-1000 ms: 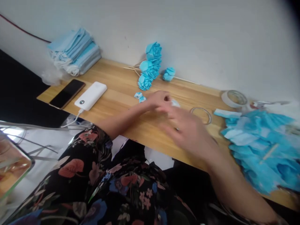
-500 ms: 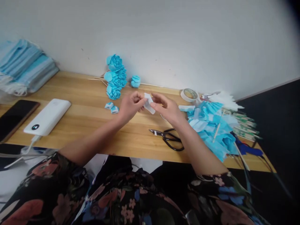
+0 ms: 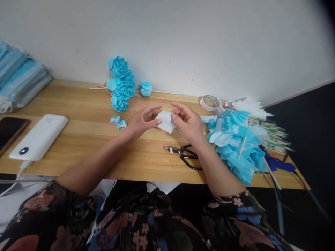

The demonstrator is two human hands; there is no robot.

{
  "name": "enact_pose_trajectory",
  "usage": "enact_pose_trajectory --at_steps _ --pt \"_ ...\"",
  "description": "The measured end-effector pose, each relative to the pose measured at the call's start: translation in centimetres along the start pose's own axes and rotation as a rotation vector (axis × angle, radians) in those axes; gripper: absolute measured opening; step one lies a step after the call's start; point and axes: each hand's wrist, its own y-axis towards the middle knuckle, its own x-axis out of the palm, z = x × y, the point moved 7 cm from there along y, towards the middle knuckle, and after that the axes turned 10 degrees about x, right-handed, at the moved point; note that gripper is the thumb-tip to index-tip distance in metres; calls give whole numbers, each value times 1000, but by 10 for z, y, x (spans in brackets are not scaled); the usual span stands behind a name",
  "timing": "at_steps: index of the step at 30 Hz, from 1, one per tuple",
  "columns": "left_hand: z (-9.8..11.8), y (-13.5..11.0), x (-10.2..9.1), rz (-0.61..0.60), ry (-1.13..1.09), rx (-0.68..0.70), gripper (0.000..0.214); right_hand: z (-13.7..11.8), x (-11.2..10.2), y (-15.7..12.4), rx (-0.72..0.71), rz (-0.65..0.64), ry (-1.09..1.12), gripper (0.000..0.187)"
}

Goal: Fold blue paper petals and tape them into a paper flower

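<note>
Between my hands, above the wooden table, is a small white piece of thin fabric-like sheet (image 3: 165, 122), spread out flat. My left hand (image 3: 145, 119) pinches its left edge between thumb and fingers. On the opposite edge, my right hand (image 3: 187, 122) grips it with the thumb on top. Below my right hand lie black-handled scissors (image 3: 184, 155), partly behind my forearm. To the left of my left hand rest small folded blue-and-white pieces (image 3: 118, 122). Blue handmade flowers (image 3: 121, 85) on thin sticks lie farther back, with a single blue bud (image 3: 146, 89) on a stick beside them.
Crumpled blue sheets (image 3: 235, 143) heap at the right, near a tape roll (image 3: 210, 103) and a blue-handled tool (image 3: 280, 164). Left are a white power bank (image 3: 39, 137), a phone (image 3: 12, 132) and stacked face masks (image 3: 23, 80). A wall (image 3: 167, 42) stands behind the table.
The white piece has gone from narrow and folded-looking to spread wider, with my hands slightly farther apart. The view has shifted a little to the right.
</note>
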Motion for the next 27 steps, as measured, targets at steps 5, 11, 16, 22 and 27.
enact_pose_trajectory --at_steps 5,11,16,22,27 --pt "-7 -4 2 -45 75 -52 49 -3 6 -6 -110 -32 -121 38" --pt "-14 -7 -10 149 -153 -122 49 -19 -15 -13 -376 172 -349 43" --pt "-11 -6 -10 153 -330 -124 42 -30 -4 -22 -655 111 -585 38" --pt "-12 -7 -7 134 -378 -94 40 -16 3 -17 -592 69 -521 19" --pt "-18 -8 -6 112 -378 -120 41 -7 0 -11 -383 58 -333 6"
